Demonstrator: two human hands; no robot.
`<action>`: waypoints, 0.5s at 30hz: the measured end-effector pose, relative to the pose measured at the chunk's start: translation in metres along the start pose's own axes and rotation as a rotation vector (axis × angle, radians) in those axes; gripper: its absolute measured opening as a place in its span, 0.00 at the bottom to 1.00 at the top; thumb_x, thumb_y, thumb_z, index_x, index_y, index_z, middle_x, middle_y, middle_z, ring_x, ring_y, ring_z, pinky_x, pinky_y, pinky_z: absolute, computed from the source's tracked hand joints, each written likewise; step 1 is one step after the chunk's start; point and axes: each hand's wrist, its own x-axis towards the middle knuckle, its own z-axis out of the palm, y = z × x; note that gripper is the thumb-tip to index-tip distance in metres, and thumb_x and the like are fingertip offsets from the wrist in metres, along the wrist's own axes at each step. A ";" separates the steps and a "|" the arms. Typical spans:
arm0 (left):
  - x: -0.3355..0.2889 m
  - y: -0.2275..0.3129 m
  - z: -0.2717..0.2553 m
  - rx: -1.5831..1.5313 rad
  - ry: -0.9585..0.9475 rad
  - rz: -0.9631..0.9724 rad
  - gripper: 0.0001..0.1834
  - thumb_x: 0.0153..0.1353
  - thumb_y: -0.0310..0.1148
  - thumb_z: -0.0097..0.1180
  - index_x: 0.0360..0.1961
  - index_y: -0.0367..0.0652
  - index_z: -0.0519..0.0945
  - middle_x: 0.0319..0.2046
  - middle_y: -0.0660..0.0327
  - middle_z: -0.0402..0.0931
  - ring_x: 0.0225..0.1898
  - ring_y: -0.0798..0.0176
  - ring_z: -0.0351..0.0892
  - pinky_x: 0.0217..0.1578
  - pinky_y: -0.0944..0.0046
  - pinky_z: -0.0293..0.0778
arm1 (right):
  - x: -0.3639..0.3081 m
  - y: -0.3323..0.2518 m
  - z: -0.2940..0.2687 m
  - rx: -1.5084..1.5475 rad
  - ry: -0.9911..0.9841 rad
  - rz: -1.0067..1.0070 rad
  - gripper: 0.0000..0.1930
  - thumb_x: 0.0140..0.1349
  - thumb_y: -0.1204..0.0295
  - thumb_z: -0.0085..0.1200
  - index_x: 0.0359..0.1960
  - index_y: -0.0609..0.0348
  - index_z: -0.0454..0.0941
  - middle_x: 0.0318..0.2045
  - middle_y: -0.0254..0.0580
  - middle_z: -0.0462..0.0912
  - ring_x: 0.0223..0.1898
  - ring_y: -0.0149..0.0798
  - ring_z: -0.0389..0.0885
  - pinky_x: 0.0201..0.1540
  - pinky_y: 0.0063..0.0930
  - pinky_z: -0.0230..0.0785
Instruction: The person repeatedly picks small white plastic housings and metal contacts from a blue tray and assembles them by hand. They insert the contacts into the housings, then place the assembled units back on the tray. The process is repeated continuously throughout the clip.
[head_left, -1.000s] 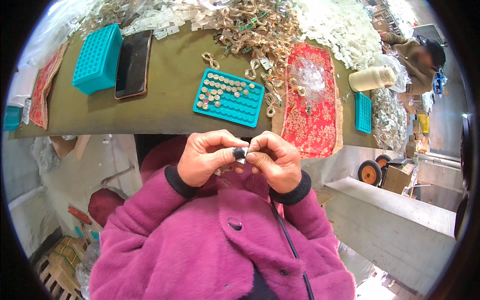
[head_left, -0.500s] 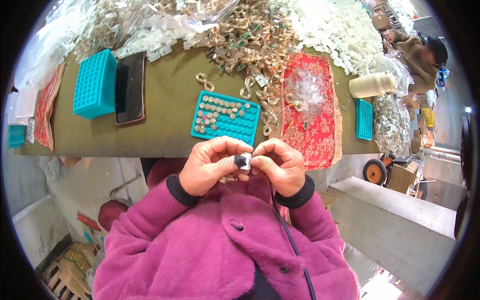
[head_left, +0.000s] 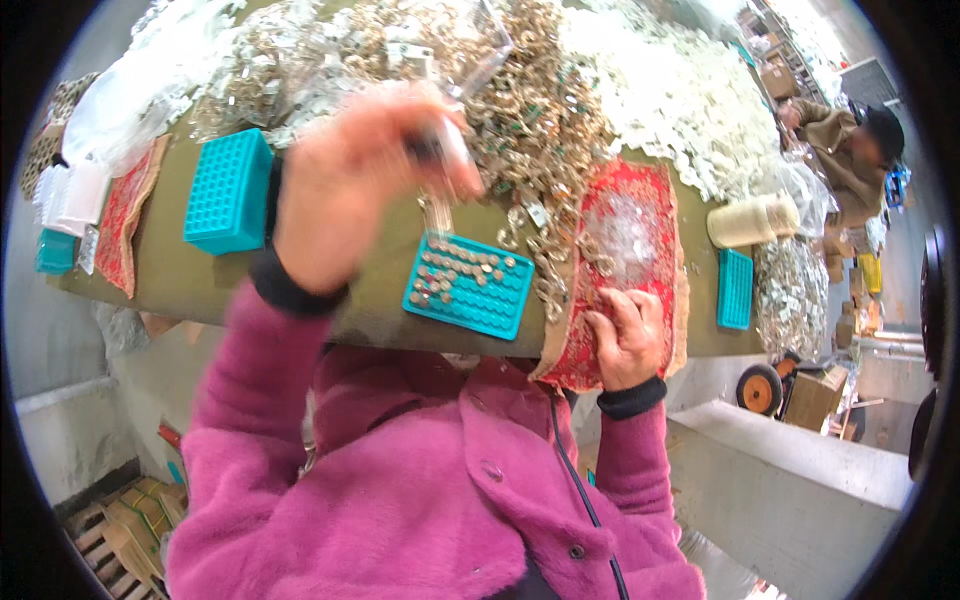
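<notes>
My left hand (head_left: 345, 180) is raised over the table, smeared by motion. Its fingers are closed on a small white plastic piece (head_left: 456, 142), with something dark at the thumb. A bundle of thin wire (head_left: 436, 214) shows just below this hand; whether it hangs from the white piece I cannot tell. My right hand (head_left: 630, 335) lies low over the red patterned cloth (head_left: 655, 205), fingers bent and apart, fingertips at the cloth. Between the hands sits a turquoise tray (head_left: 490, 318) with rows of round metal discs (head_left: 455, 262) in part of its hollows.
Coiled wires (head_left: 535, 110) are heaped at the back, beside a pile of white plastic pieces (head_left: 660, 100). Clear small parts (head_left: 625, 235) lie on the red cloth. Turquoise racks (head_left: 225, 200) stand left, a cream roll (head_left: 750, 220) right. Another person (head_left: 845, 150) is at far right.
My hands have parted. The left has swung up and left with the white piece; the right has let go and moved right onto the red cloth. The view has shifted slightly.
</notes>
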 end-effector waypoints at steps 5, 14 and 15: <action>0.051 -0.011 -0.015 1.211 0.305 0.710 0.18 0.61 0.19 0.60 0.54 0.37 0.83 0.46 0.51 0.83 0.50 0.47 0.85 0.55 0.56 0.79 | 0.000 -0.003 0.006 0.015 0.010 -0.015 0.13 0.55 0.79 0.70 0.43 0.57 0.86 0.38 0.45 0.81 0.42 0.49 0.81 0.45 0.39 0.75; -0.077 -0.103 0.130 0.812 -0.379 0.246 0.13 0.52 0.26 0.60 0.41 0.41 0.83 0.43 0.58 0.83 0.45 0.52 0.79 0.51 0.55 0.76 | -0.006 -0.010 0.012 0.033 -0.054 0.031 0.12 0.60 0.75 0.69 0.45 0.58 0.83 0.37 0.46 0.83 0.40 0.51 0.83 0.43 0.40 0.77; -0.081 -0.104 0.133 0.836 -0.362 0.272 0.14 0.52 0.27 0.60 0.41 0.42 0.83 0.43 0.59 0.83 0.45 0.52 0.79 0.51 0.55 0.76 | -0.005 -0.012 0.014 0.035 -0.050 0.045 0.12 0.60 0.76 0.68 0.45 0.58 0.83 0.37 0.46 0.82 0.38 0.49 0.83 0.41 0.39 0.77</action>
